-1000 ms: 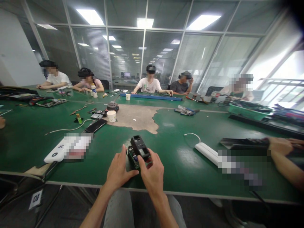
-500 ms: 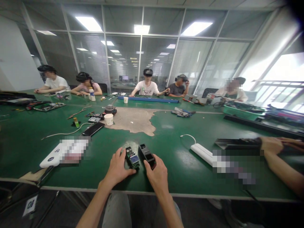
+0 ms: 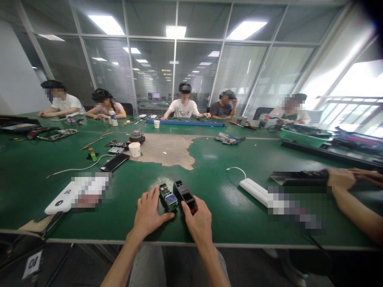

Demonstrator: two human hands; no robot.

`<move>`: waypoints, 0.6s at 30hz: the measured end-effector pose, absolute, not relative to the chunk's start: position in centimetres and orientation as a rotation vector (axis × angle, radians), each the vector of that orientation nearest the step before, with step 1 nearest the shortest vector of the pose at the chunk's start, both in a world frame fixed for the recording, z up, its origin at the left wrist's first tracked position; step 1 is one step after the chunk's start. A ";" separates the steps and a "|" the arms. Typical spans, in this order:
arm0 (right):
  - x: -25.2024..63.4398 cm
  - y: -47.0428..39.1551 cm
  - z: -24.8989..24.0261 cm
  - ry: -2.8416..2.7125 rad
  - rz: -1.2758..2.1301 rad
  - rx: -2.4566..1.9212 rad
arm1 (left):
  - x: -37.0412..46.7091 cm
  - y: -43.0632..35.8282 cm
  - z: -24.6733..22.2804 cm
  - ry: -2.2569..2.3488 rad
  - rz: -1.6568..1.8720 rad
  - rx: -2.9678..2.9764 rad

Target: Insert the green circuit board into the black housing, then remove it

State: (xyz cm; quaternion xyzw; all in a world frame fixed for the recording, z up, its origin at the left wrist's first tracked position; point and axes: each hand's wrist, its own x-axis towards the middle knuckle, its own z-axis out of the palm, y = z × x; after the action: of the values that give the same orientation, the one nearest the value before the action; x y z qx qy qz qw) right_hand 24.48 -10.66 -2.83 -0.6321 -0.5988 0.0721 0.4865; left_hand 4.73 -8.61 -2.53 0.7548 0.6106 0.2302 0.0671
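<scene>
A small green circuit board [image 3: 168,198] with a little display screen rests on the table in front of me. Along its left side lies my left hand [image 3: 150,210], fingers and thumb spread apart; the fingertips are at the board's edge, and I cannot tell whether they touch it. Right beside the board is a narrow black plastic case [image 3: 183,192] with cut-out openings on its upper face. My right hand [image 3: 198,216] grips the near end of this case between thumb and fingers. The fingers on its far side are partly hidden.
White power strips [image 3: 255,192] lie on the right and left of the green table [image 3: 209,227]. A paper cup [image 3: 134,150] and a black phone-like slab [image 3: 115,162] stand farther left. At the right, a co-worker's hand [image 3: 341,178] holds a dark metal channel. Several people sit opposite.
The circuit board sits slightly further right, closer to the black case, and my left fingers are less wrapped over it. My right hand keeps its hold on the case.
</scene>
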 end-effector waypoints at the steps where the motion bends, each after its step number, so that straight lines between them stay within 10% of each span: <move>1: 24.4 -10.7 -2.5 -1.426 0.192 -1.535 | 4.7 -8.6 -2.5 1.841 0.699 2.277; 18: 20.2 -10.8 1.1 -1.456 0.347 -1.400 | 4.8 -9.0 -2.4 1.859 0.760 2.254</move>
State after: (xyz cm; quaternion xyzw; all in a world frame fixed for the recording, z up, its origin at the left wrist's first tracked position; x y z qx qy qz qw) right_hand 20.18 -10.82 1.14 -0.5839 -0.6070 0.1448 0.5192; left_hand 4.80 -8.96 -2.42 0.7453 0.6145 0.2514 0.0613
